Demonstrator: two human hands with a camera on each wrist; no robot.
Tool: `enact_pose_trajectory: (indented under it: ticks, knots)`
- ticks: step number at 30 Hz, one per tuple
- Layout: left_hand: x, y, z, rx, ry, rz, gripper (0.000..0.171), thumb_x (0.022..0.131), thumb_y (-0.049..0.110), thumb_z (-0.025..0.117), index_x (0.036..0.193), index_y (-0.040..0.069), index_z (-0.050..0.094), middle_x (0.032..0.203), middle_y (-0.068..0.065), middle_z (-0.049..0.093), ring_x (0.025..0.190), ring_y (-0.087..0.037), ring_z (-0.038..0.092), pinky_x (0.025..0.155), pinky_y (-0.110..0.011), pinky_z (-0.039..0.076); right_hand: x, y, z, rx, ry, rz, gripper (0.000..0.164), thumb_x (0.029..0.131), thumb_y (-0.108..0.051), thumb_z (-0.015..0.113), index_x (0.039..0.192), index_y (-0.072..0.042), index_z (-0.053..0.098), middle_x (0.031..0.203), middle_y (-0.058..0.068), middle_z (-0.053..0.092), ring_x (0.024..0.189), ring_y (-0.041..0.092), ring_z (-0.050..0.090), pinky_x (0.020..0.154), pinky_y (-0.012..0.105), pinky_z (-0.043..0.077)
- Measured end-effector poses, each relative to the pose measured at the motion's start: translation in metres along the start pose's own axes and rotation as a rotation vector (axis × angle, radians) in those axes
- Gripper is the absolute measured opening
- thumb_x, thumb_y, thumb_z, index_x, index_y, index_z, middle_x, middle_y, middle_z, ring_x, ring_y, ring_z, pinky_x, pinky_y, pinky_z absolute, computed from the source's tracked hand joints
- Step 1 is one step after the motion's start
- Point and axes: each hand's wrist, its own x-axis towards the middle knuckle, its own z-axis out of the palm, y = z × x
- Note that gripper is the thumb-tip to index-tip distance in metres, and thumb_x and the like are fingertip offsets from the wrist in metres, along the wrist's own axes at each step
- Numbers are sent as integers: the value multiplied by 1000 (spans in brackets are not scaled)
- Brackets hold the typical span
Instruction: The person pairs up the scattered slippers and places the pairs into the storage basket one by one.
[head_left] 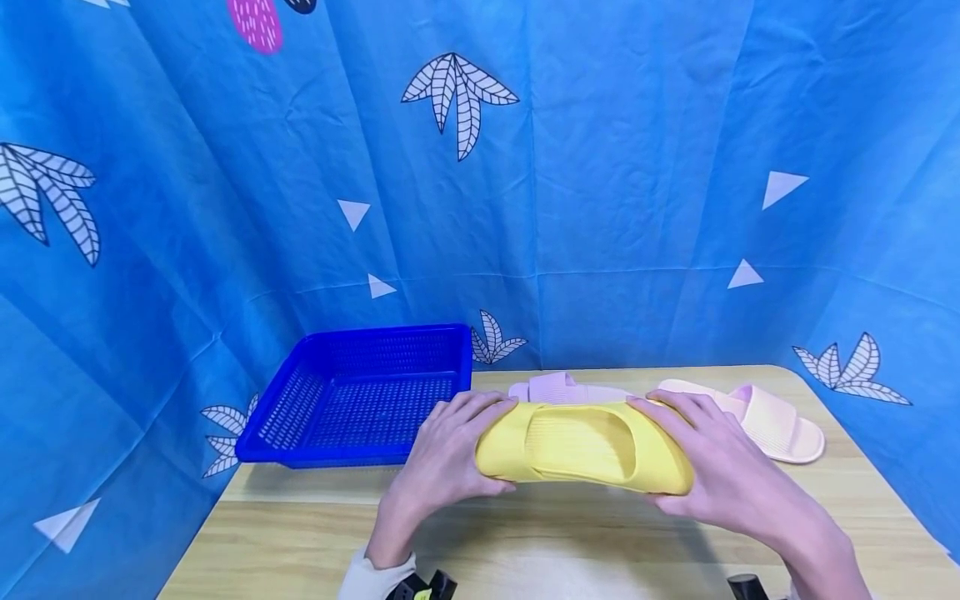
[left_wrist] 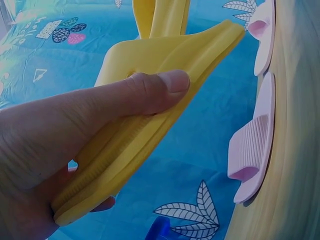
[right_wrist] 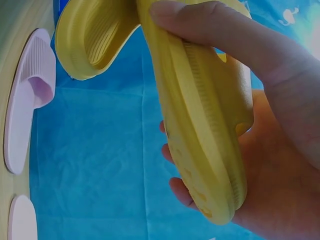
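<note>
Two yellow slippers are held close together above the table, overlapping in the head view. My left hand grips the left end of the yellow pair, thumb laid along one slipper in the left wrist view. At the other end, my right hand grips a yellow slipper, its thumb on the near side and fingertips showing past the far edge. Another yellow slipper shows its open end beside it in the right wrist view. Behind the pair lies a lilac slipper, partly hidden.
A blue perforated basket stands at the table's left back. To the right, a pale pink slipper lies on the wooden table, partly behind my right hand. A blue patterned cloth hangs around the table.
</note>
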Motion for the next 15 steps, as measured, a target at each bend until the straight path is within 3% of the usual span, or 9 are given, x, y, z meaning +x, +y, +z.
enact_pose_trajectory:
  ticks: [9,15]
  knots:
    - [-1,0,-1,-13,-5,-30,104,59,58,95,148,24,55,145,4,57,130,-20,50,100,-49,46,2,2,1,21,3,3,106,48,-36,96,145,-18,57,130,0,59,120,24,53,90,45,42]
    - [0,-1,0,-27,15,-8,106,57,59,95,148,23,55,144,4,57,128,-20,52,98,-47,47,2,2,4,45,-5,30,102,48,-36,97,141,-18,59,131,-4,59,121,19,52,91,41,41]
